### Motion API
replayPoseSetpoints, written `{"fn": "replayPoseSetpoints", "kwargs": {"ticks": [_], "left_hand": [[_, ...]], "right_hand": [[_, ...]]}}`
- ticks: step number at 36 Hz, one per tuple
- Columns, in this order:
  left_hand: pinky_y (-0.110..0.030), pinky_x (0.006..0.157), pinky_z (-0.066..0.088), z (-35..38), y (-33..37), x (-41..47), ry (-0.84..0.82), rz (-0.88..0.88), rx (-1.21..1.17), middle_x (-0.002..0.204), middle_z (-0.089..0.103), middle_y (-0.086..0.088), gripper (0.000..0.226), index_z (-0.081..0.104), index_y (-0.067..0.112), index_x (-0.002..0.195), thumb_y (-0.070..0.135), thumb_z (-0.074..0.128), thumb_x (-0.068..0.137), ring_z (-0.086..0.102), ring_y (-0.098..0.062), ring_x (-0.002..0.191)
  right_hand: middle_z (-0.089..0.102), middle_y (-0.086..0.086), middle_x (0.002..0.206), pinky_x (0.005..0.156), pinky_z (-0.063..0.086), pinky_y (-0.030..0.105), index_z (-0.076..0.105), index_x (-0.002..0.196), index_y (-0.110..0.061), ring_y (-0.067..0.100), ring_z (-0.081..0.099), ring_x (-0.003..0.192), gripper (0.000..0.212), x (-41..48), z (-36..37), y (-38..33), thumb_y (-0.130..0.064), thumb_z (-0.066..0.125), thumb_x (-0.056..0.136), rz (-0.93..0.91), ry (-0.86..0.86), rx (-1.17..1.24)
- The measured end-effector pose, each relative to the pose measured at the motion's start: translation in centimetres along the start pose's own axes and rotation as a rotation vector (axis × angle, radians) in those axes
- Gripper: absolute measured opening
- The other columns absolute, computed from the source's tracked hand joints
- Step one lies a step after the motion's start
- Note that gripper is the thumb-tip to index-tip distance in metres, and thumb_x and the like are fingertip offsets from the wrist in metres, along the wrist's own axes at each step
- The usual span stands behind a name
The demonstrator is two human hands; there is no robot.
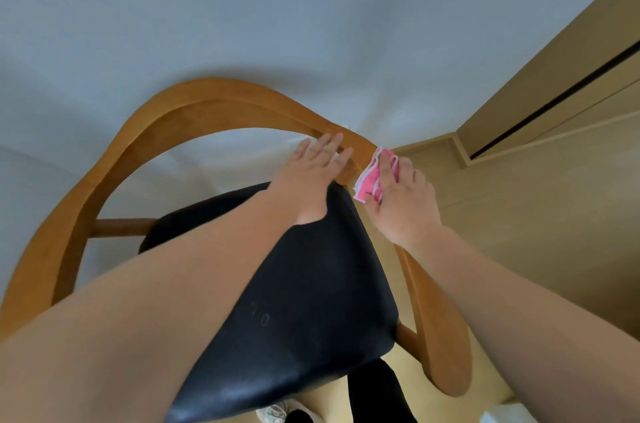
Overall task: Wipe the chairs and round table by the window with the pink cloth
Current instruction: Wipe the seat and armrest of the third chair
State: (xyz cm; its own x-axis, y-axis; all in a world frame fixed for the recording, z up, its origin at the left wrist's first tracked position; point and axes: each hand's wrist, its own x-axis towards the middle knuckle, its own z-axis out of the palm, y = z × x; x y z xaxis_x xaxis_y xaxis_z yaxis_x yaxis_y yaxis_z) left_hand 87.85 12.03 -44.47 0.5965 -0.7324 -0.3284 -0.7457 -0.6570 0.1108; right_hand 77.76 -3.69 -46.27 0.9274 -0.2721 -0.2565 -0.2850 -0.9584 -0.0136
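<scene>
Two bare forearms reach over the black padded seat [304,291] of a curved wooden armchair [194,100] standing against a pale wall [242,7]. The left hand [311,176] rests flat, fingers spread, on the frame's right bend; the right hand [401,201] presses a folded pink cloth with white edging [369,180] against the armrest just beside it

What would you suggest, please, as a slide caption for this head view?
Right hand presses folded pink cloth onto curved wooden chair frame; left hand steadies it above black padded seat.
</scene>
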Motion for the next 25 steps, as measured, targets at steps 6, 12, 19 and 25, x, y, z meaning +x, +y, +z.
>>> {"fn": "replayPoseSetpoints", "kwargs": {"ticks": [6, 12, 19, 25], "left_hand": [[-0.038, 0.117, -0.011, 1.6, 2.2, 1.2, -0.036, 0.035, -0.083, 0.159, -0.015, 0.001, 0.09, -0.006, 0.024, 0.152, 0.002, 0.049, 0.084, -0.016, -0.014, 0.145], [-0.04, 0.118, -0.008, 1.8, 2.2, 1.1, -0.035, 0.016, -0.09, 0.158, -0.017, 0.002, 0.091, -0.009, 0.026, 0.151, 0.002, 0.049, 0.085, -0.014, -0.016, 0.145], [-0.043, 0.119, -0.004, 1.5, 2.4, 0.7, -0.025, -0.011, -0.077, 0.158, -0.017, 0.003, 0.09, -0.011, 0.028, 0.151, 0.003, 0.047, 0.086, -0.011, -0.02, 0.146], [-0.043, 0.119, -0.005, 1.4, 4.1, 0.0, -0.015, -0.02, -0.031, 0.158, -0.018, -0.004, 0.09, -0.011, 0.02, 0.151, 0.009, 0.051, 0.087, -0.013, -0.021, 0.146]], "right_hand": [[0.029, 0.019, 0.148, 0.098, 0.042, 0.04, 0.006, 0.155, -0.014, 0.034, 0.044, 0.124, 0.075, 0.0, 0.2, 0.1, -0.05, 0.037, 0.096, -0.01, 0.019, 0.021], [0.027, 0.019, 0.149, 0.101, 0.041, 0.04, 0.003, 0.155, -0.014, 0.033, 0.043, 0.126, 0.076, -1.3, 0.6, 0.2, -0.051, 0.035, 0.097, 0.032, 0.013, 0.005], [0.021, 0.02, 0.153, 0.108, 0.036, 0.041, -0.001, 0.154, -0.014, 0.035, 0.037, 0.134, 0.077, -6.8, 1.1, 1.0, -0.052, 0.035, 0.098, 0.148, -0.054, 0.005], [0.024, 0.022, 0.152, 0.107, 0.036, 0.043, 0.004, 0.155, -0.011, 0.037, 0.037, 0.133, 0.078, -12.7, 2.0, 1.2, -0.051, 0.038, 0.097, 0.246, -0.074, 0.037]]}}
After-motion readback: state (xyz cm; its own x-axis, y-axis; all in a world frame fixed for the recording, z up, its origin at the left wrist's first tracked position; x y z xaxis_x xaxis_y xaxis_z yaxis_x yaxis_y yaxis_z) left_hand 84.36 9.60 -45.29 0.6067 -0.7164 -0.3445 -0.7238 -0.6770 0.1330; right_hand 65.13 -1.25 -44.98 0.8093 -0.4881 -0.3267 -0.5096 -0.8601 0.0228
